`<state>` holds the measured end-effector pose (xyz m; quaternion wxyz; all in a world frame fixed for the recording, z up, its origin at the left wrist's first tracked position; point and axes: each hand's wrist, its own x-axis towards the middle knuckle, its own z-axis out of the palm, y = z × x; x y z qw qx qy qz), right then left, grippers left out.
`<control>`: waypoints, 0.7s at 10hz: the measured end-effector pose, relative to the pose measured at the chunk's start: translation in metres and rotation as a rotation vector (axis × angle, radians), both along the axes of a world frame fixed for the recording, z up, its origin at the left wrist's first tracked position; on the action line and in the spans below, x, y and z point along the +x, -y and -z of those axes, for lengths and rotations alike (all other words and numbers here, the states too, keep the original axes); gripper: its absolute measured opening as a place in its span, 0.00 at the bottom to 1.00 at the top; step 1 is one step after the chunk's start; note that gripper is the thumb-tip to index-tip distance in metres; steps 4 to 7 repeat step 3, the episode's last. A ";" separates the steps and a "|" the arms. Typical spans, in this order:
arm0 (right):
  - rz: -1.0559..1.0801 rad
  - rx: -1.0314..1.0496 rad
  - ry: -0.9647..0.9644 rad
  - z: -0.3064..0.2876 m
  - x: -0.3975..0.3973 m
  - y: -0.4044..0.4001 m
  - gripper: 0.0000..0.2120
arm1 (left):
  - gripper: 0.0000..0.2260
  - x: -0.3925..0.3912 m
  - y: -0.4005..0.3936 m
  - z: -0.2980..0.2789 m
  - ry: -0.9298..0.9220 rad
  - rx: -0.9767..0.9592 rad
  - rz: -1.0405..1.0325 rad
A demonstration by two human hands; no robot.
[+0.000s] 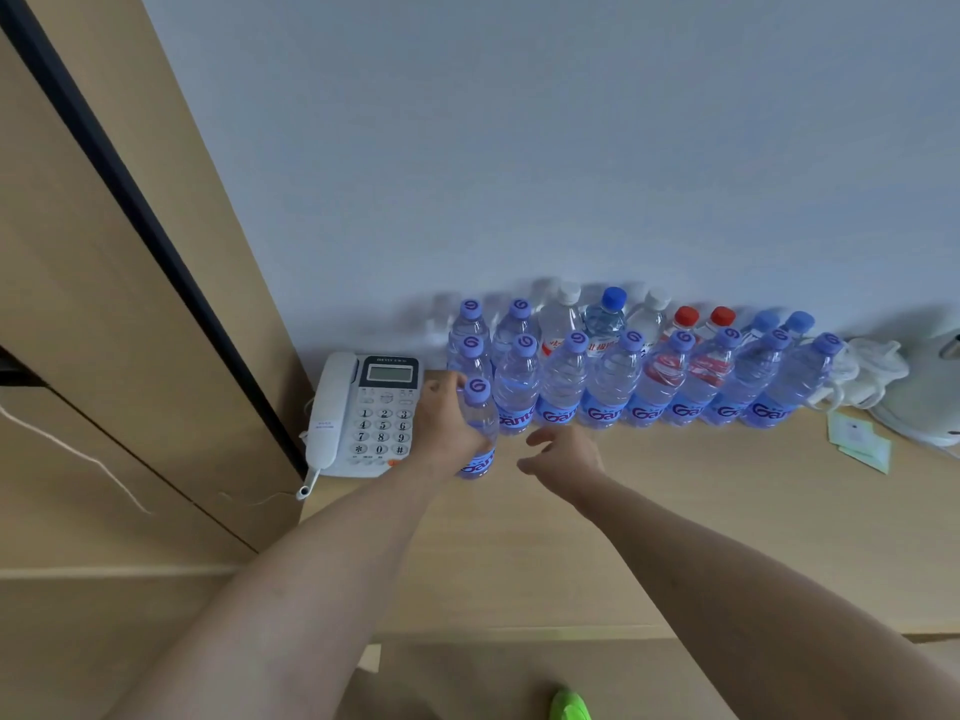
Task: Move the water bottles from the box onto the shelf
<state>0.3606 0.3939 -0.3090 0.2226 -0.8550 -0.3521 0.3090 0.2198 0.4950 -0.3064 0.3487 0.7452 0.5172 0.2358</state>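
My left hand (447, 423) grips a clear water bottle (480, 433) with a purple cap and blue label, standing upright on the wooden shelf (675, 511) just in front of the left end of the rows. Several matching purple-capped bottles (613, 387) stand in a front row along the wall. Behind them stand bottles with white, blue and red caps (685, 317). My right hand (563, 452) hovers over the shelf just right of the held bottle, fingers loosely spread and holding nothing. The box is out of view.
A white desk telephone (363, 413) sits on the shelf just left of my left hand. At the far right lie a white coiled cord (862, 376), a white appliance (935, 392) and small paper packets (860, 441). A wooden cabinet panel (104, 304) stands on the left.
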 end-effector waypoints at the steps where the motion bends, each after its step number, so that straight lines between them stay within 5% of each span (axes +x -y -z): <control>1: -0.007 -0.015 -0.003 -0.004 -0.004 0.006 0.20 | 0.28 -0.003 0.002 -0.001 -0.006 -0.003 0.046; 3: -0.027 0.030 -0.004 -0.029 -0.009 0.015 0.23 | 0.47 -0.008 0.010 -0.029 -0.180 -0.063 0.053; 7: -0.027 0.030 -0.004 -0.029 -0.009 0.015 0.23 | 0.47 -0.008 0.010 -0.029 -0.180 -0.063 0.053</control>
